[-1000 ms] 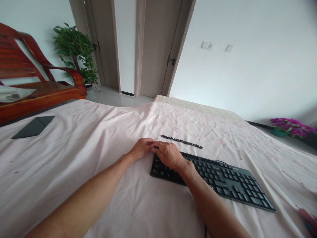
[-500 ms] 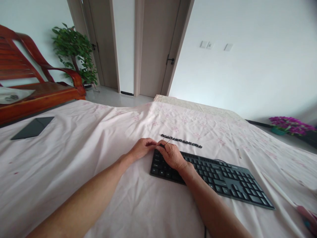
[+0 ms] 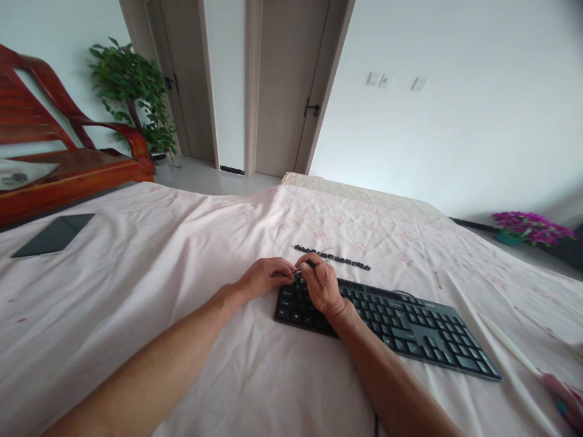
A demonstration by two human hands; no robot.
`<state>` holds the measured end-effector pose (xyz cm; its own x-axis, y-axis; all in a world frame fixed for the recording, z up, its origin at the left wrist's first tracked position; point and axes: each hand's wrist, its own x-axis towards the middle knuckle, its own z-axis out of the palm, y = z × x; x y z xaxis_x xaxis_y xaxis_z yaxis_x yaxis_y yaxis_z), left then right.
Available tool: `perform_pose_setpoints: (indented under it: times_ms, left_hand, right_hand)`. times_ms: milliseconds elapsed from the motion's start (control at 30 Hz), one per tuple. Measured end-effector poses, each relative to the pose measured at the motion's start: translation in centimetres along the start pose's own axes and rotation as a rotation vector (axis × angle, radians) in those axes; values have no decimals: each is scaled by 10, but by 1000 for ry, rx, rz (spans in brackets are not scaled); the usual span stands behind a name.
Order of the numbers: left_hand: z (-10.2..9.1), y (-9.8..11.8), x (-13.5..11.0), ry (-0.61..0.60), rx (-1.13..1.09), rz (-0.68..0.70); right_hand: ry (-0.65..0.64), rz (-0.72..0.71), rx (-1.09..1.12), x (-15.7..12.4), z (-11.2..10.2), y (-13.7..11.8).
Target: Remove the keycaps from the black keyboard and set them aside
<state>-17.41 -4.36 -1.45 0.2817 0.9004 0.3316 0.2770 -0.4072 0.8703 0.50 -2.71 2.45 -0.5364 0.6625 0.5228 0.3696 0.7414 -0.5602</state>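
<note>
Keyboard (image 3: 412,325) beneath the right hand (image 3: 321,285).

Soft, diffuse light brightens the white wall (image 3: 432,133), which dims into shadow at far right. Wide-angle distortion tilts the doors (image 3: 289,85); most markings on the keyboard (image 3: 401,332) look too soft to read.

The left arm (image 3: 155,349) and the right arm (image 3: 387,370), both bare, slant inward toward the far edge of the bed (image 3: 255,376); the left hand (image 3: 268,276) lies just beside the right hand (image 3: 323,288), left wrist nearly straight, thumb and fingers bent together; the right hand shows its back, thumb and forefinger pinched; whether the fingertips touch is unclear.
</note>
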Motion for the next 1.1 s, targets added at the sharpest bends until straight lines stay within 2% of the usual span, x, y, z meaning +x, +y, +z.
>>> perform_pose_setpoints:
  times_ms: [133, 367, 533, 633, 733, 933, 1100]
  left_hand:
    - [0, -1, -1, 37, 18, -60]
    - [-4, -4, -1, 47, -130, -148]
    - [-6, -1, -1, 35, -13, -80]
    - [-6, 2, 0, 50, -15, -76]
    - [-5, 2, 1, 113, -101, -135]
    - [-6, -6, 4, 349, -226, -258]
    - [-5, -15, 7, 390, -146, -319]
  right_hand:
    - [-24, -15, -3, 0, -1, -1]
    - [35, 56, -3, -2, -4, -2]
    - [123, 132, 8, -2, -4, 1]
    - [175, 169, 78, -1, -3, 5]
    - [208, 194, 134, 0, -3, 8]
    - [197, 219, 139, 1, -2, 8]
    - [183, 227, 122, 2, -1, 9]
